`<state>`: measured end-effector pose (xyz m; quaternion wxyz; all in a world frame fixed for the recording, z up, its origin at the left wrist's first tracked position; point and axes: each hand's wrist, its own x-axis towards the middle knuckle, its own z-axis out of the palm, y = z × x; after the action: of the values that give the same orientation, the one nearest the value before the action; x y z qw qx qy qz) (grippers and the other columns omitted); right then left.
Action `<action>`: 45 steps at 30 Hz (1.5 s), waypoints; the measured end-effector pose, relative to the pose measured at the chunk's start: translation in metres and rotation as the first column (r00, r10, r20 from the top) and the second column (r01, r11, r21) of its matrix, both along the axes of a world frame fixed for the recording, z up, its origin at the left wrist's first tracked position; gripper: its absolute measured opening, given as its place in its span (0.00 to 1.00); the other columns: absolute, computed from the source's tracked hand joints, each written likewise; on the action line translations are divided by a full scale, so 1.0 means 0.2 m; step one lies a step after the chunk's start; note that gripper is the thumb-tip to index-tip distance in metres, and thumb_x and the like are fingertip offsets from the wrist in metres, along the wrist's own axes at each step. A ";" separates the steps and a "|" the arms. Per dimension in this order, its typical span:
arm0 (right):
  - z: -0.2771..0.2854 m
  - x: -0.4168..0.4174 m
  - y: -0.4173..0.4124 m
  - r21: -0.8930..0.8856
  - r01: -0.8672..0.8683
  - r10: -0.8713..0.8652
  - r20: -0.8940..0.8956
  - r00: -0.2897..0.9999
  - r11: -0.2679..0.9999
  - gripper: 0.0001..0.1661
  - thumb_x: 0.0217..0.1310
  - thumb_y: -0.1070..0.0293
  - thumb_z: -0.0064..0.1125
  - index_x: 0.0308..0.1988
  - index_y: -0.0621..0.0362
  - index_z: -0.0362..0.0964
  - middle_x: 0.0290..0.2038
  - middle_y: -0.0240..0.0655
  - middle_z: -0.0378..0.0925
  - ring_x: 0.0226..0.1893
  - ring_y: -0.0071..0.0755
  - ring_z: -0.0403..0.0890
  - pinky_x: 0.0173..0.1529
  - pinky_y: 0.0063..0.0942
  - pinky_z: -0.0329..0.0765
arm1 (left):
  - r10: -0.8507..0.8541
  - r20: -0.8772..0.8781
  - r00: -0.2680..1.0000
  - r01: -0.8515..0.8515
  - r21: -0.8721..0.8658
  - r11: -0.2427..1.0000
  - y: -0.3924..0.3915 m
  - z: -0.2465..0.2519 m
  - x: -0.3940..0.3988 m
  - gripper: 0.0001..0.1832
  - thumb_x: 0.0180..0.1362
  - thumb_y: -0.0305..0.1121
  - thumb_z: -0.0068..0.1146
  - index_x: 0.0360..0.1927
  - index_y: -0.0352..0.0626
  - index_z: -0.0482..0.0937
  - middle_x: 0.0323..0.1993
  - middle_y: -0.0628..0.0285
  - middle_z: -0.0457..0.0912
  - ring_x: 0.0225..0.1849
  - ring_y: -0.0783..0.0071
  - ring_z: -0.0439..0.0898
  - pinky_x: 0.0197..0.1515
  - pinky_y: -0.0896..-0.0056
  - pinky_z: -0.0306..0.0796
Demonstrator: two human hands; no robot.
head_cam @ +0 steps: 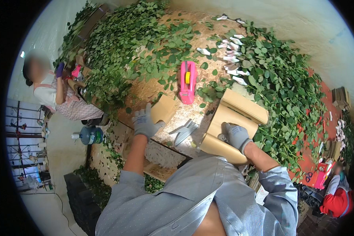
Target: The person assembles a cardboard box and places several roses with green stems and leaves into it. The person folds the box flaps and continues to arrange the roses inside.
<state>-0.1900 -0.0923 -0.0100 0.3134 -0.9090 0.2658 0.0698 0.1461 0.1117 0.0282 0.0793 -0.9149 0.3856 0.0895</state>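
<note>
My left hand (144, 122), in a grey work glove, is at the table's near edge with its fingers spread. Its thumb meets the lower edge of a small folded cardboard piece (164, 107); whether it grips this is unclear. My right hand (236, 135), gloved too, lies with curled fingers on a larger brown cardboard sheet (221, 118) whose ends fold up; the fingertips are partly hidden. A grey metal stapler (185, 132) lies between my hands. Beyond it stands a pink tape dispenser (188, 82) with a yellow roll.
Leafy stems (118, 44) heap at the far left, and more stems (277, 65) with white-wrapped flower heads (231, 59) on the right. A person (59, 85) is at the left and another person (337, 191) at the lower right. A water bottle (91, 135) stands left of the table.
</note>
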 end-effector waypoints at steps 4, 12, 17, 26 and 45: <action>-0.04 -0.02 0.00 -0.025 0.016 -0.016 0.005 1.000 1.000 0.22 0.65 0.48 0.58 0.45 0.56 0.72 0.39 0.50 0.83 0.42 0.59 0.83 0.48 0.50 0.78 | -0.169 -0.319 0.933 -0.064 -0.607 0.792 0.01 0.04 -0.03 0.41 0.59 0.59 0.63 0.68 0.42 0.68 0.56 0.50 0.76 0.59 0.55 0.73 0.61 0.51 0.66; 0.00 -0.03 -0.01 0.034 0.038 -0.037 -0.010 0.999 0.999 0.21 0.62 0.51 0.62 0.45 0.57 0.75 0.39 0.48 0.84 0.44 0.57 0.84 0.50 0.48 0.78 | -0.586 -0.611 0.533 -0.313 -0.786 0.534 -0.49 -0.01 -0.56 0.18 0.71 0.39 0.51 0.56 0.38 0.74 0.39 0.65 0.76 0.38 0.75 0.72 0.43 0.65 0.71; -0.14 -0.06 -0.03 0.118 0.098 -0.097 -0.020 0.995 0.988 0.29 0.58 0.56 0.65 0.54 0.61 0.72 0.46 0.54 0.83 0.49 0.62 0.83 0.53 0.48 0.79 | -0.510 -0.824 0.245 -0.217 -0.560 0.800 -0.69 -0.26 -0.71 0.11 0.66 0.29 0.59 0.48 0.33 0.80 0.41 0.60 0.85 0.42 0.76 0.79 0.47 0.70 0.74; 0.03 -0.07 0.01 0.583 0.607 -0.657 -0.158 0.737 0.540 0.27 0.68 0.53 0.60 0.45 0.72 0.74 0.35 0.58 0.85 0.29 0.52 0.88 0.36 0.42 0.83 | -0.337 -0.609 0.718 0.289 -0.180 0.940 -0.82 -0.21 -0.74 0.25 0.51 0.53 0.72 0.34 0.37 0.88 0.28 0.48 0.87 0.32 0.56 0.87 0.39 0.57 0.79; 0.02 0.03 0.01 -0.369 0.217 -0.209 0.063 0.976 0.904 0.33 0.53 0.61 0.66 0.60 0.55 0.72 0.59 0.47 0.71 0.61 0.54 0.71 0.58 0.46 0.75 | -0.664 -0.662 0.347 0.870 -0.036 0.492 -0.60 0.06 -0.87 0.28 0.65 0.41 0.54 0.66 0.41 0.73 0.67 0.47 0.74 0.67 0.48 0.74 0.70 0.54 0.66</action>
<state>-0.1842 -0.0909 -0.0064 0.1430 -0.9182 0.3684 -0.0266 -0.0286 -0.0090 0.0393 0.1351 -0.5107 0.7566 0.3852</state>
